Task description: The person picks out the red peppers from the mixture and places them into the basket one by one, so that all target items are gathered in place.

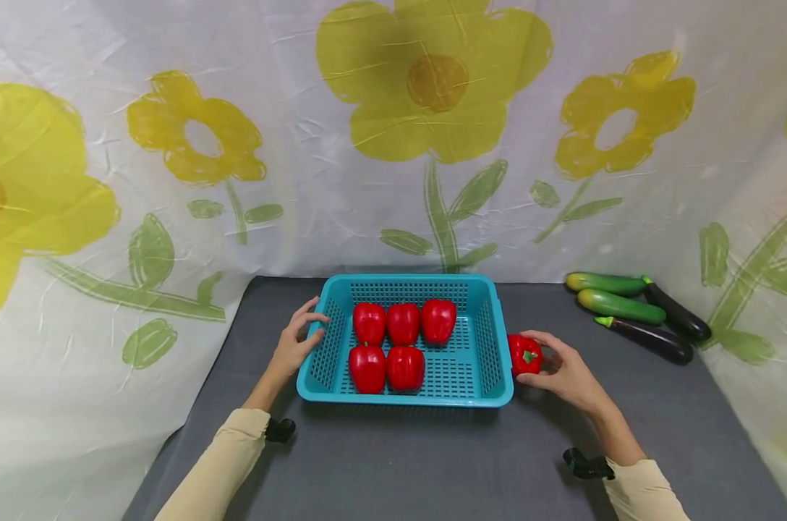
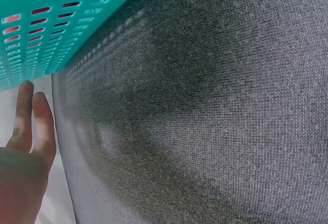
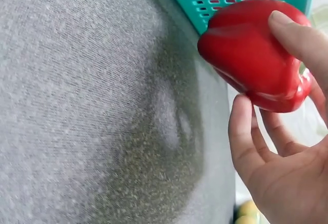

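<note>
A red bell pepper (image 1: pixel 522 354) is held in my right hand (image 1: pixel 566 373), just outside the right wall of a blue plastic basket (image 1: pixel 403 399). In the right wrist view, the thumb and fingers lie around the pepper (image 3: pixel 256 55), whose stem end faces the palm. My left hand (image 1: pixel 296 340) is at the basket's left rim with its fingers extended; in the left wrist view two fairly straight fingers (image 2: pixel 45 126) reach up by the perforated wall. Several red bell peppers (image 1: pixel 403 323) sit inside the basket in two rows, at its left and middle.
Two green cucumbers (image 1: pixel 621 306) and two dark eggplants (image 1: pixel 647 340) lie together at the back right of the grey tabletop (image 1: pixel 393 463). A hanging cloth with yellow flowers (image 1: pixel 289 145) borders the table at the back and sides.
</note>
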Demonstrator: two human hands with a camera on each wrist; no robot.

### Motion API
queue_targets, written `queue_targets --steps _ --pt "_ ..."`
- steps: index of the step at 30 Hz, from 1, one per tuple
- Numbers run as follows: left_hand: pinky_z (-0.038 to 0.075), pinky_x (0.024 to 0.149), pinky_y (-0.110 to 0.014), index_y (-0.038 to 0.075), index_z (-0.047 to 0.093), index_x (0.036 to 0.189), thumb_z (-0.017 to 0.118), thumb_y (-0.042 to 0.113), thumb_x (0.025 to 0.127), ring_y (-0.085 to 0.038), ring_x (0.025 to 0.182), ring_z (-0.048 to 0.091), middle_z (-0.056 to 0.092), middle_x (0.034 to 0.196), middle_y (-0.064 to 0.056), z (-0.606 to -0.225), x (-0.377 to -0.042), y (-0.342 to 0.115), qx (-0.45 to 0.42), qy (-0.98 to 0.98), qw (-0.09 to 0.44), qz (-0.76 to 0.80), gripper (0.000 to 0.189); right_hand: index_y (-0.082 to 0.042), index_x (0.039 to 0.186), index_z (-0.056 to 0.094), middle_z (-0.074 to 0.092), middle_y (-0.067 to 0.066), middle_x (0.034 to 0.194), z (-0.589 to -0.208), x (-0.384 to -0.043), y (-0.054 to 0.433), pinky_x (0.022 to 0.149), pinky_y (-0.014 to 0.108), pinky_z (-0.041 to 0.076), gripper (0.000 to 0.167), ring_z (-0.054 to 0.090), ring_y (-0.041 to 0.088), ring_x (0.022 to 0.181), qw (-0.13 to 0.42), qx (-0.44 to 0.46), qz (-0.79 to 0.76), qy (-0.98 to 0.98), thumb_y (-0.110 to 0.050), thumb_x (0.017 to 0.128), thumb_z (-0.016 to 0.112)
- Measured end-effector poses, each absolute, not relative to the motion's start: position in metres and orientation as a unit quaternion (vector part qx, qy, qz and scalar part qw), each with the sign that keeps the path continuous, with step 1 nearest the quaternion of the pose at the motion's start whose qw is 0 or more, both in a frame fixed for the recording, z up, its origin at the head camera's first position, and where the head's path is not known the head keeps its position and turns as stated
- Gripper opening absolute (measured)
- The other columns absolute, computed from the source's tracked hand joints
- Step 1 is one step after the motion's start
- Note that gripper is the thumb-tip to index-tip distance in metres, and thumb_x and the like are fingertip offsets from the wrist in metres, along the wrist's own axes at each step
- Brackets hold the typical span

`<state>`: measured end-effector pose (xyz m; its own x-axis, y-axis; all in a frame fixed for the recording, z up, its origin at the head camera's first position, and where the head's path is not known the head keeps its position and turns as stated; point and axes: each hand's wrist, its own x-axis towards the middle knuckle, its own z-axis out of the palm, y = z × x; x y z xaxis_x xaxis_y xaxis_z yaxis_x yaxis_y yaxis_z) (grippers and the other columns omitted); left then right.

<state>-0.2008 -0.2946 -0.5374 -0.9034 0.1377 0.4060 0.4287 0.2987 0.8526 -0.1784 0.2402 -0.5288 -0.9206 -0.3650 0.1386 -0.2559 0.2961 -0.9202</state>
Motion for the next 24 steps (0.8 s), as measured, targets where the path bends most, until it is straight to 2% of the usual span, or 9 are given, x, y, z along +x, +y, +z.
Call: queue_targets --steps 9,19,24 --pt "0.030 0.101 -0.074 -0.008 0.062 0.117 0.058 -0.008 0.098 -0.047 0.142 0.028 0.030 0.157 -0.027 -0.535 -0.199 -0.292 -0.169 -0.801 0.128 -0.560 0.019 -0.012 0.145 0.051 0.052 0.015 0.139 -0.525 -0.177 0.245 0.083 0.033 0.055 0.069 0.058 0.043 0.115 0.047 -0.162 -0.555 0.815 -0.015 0.085 0.085" --pt "0.033 0.100 -0.073 -0.011 0.060 0.118 0.058 -0.010 0.098 -0.048 0.142 0.028 0.029 0.157 -0.029 -0.533 -0.198 -0.292 -0.168 -0.799 0.128 -0.564 0.021 -0.009 0.146 0.048 0.051 0.017 0.139 -0.523 -0.172 0.254 0.081 0.030 0.056 0.069 0.060 0.041 0.110 0.019 -0.174 -0.566 0.806 -0.009 0.086 0.083" --pt "0.032 0.099 -0.074 -0.014 0.060 0.116 0.057 -0.011 0.097 -0.052 0.141 0.027 0.029 0.155 -0.033 -0.523 -0.195 -0.288 -0.167 -0.798 0.126 -0.565 0.019 -0.009 0.148 0.047 0.051 0.016 0.140 -0.521 -0.170 0.259 0.082 0.032 0.056 0.068 0.058 0.039 0.114 0.023 -0.165 -0.578 0.799 -0.009 0.089 0.080"
